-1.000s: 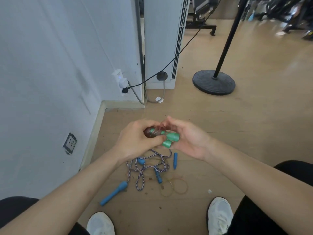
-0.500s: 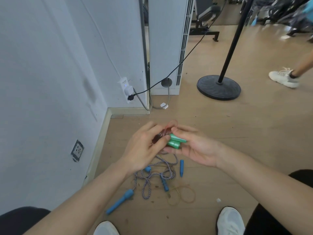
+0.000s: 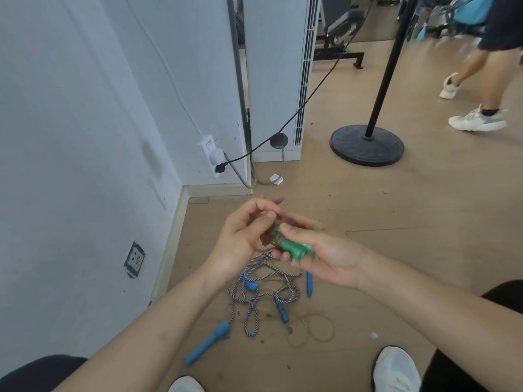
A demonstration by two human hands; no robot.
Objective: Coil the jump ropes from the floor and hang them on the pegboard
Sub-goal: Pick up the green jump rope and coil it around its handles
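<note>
While my right hand point(image 3: 325, 258) curls round the green handles point(image 3: 294, 248), my left hand point(image 3: 240, 239) pinches the coiled cord point(image 3: 271, 234) beside them, above the floor point(image 3: 396, 207). It looks light, limp and springy; I'd grip the stiff handles. The blue-handled rope point(image 3: 250, 285) lies tangled below.

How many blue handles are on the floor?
4. A large handle lower left; two small handles in the striped rope; a fourth handle right of it. The left hand and right hand may hide more.

wall point(image 3: 70, 137) left — open floor point(image 3: 396, 222) right
</note>
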